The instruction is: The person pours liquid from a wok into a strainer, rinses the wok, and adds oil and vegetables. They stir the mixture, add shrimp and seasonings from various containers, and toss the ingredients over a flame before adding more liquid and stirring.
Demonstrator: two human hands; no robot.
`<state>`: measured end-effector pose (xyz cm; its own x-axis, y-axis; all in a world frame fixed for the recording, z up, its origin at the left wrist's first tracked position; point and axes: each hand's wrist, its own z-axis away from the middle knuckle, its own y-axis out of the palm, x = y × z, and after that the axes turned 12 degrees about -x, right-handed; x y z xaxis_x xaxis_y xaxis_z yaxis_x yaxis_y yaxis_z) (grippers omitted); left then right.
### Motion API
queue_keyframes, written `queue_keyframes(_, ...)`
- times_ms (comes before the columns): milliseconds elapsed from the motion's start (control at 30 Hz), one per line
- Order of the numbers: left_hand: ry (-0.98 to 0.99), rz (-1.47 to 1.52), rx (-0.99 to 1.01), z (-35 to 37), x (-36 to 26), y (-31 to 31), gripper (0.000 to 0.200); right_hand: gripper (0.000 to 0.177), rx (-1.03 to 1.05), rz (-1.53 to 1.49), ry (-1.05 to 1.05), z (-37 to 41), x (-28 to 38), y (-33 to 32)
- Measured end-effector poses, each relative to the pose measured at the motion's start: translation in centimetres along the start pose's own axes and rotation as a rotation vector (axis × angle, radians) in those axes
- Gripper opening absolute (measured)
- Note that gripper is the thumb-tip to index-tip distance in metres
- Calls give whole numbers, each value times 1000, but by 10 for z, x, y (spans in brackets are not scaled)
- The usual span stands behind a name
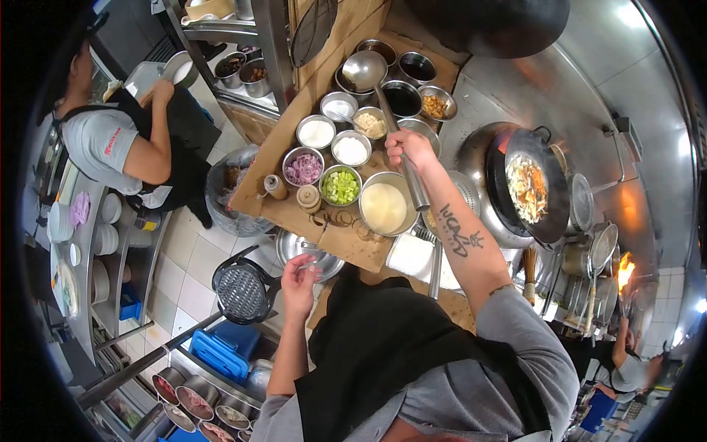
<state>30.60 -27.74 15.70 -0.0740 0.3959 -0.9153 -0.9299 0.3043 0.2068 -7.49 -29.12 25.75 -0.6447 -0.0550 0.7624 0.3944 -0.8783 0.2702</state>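
Note:
My right hand (pixel 411 149) is closed around the handle of a metal ladle (pixel 364 71), whose bowl is over the dark sauce containers at the back of the cardboard-covered counter (pixel 272 193). Below that hand stands a pot of pale yellow liquid (pixel 384 208), beside bowls of chopped green vegetable (pixel 340 186) and diced purple onion (pixel 303 166). My left hand (pixel 300 278) is near the counter's front edge, by a metal lid or pan (pixel 324 259), its fingers curled together; whatever they hold, if anything, is too small to name. To the right, a black wok (pixel 549 193) contains sliced vegetables (pixel 527 188).
A co-worker (pixel 110 140) stands at the left behind a lined bin (pixel 234 193). Another person (pixel 626 365) works near a flame (pixel 625 271) at the lower right. A black mesh-like stool (pixel 243 286) is left of my left hand. Metal pots of food (pixel 197 398) stand lower left.

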Motion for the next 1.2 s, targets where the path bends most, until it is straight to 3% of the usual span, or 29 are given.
queue_keyframes(200,21,-20,1,0,3,-3,27,10,387,-432,380,-28,24,-14)
queue_keyframes(467,11,-71,146,-14,-5,25,27,25,613,-939,362,26,71,-69)
queue_keyframes(667,16,-147,248,-36,-5,62,27,50,772,-1202,49,132,101,-182)
queue_keyframes(767,51,-191,312,-46,-7,73,27,46,471,-1012,-209,185,101,-254)
queue_keyframes(800,58,-205,353,-47,-7,78,27,47,258,-862,-266,196,99,-283)
queue_keyframes(867,26,-181,369,-46,-7,87,27,55,-458,-191,-330,213,89,-330)
queue_keyframes(900,10,-168,385,-48,-5,92,27,64,-858,72,-483,216,71,-324)
queue_keyframes(933,-12,-186,406,-51,0,93,27,69,-876,188,-437,221,58,-340)
queue_keyframes(967,-29,-196,425,-52,2,96,27,59,-951,262,-420,229,50,-332)
queue_keyframes(1000,-42,-209,429,-51,1,103,28,43,-897,333,-344,232,47,-342)
queue_keyframes(1067,-54,-212,471,-49,-2,116,26,30,-735,169,-245,237,39,-352)
queue_keyframes(1200,24,-255,566,-53,-2,130,25,32,-860,357,-305,184,23,-383)
